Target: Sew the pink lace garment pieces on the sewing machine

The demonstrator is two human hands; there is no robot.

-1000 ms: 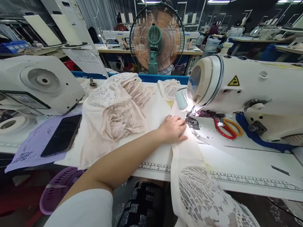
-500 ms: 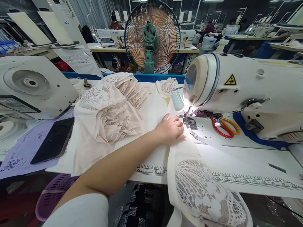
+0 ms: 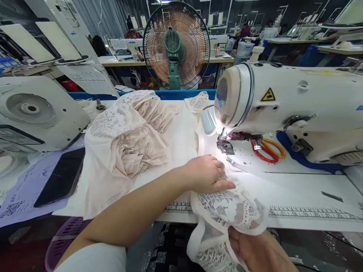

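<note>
A cream lace bra (image 3: 227,207) lies over the table's front edge, its lower part hanging down. My left hand (image 3: 208,174) is on its upper lace, fingers curled over the fabric and thumb along the top. At the lower edge, my right hand (image 3: 252,245) grips the bra between thumb and fingers; some fingertips are hidden beneath the lace. Behind my left hand, the bra's plain fabric runs toward the lit presser foot (image 3: 225,146) of the white sewing machine (image 3: 272,109).
Left of my hands is a heap of cream lace pieces (image 3: 127,139). Scissors with red and orange handles (image 3: 268,150) rest under the machine arm. A dark phone (image 3: 61,177) lies on purple paper (image 3: 19,189). A large fan (image 3: 176,45) stands behind the table.
My left hand has moved back toward me from beside the presser foot onto the lace. The bra has been drawn up and bunched. My right hand has come into view, holding its lower edge.
</note>
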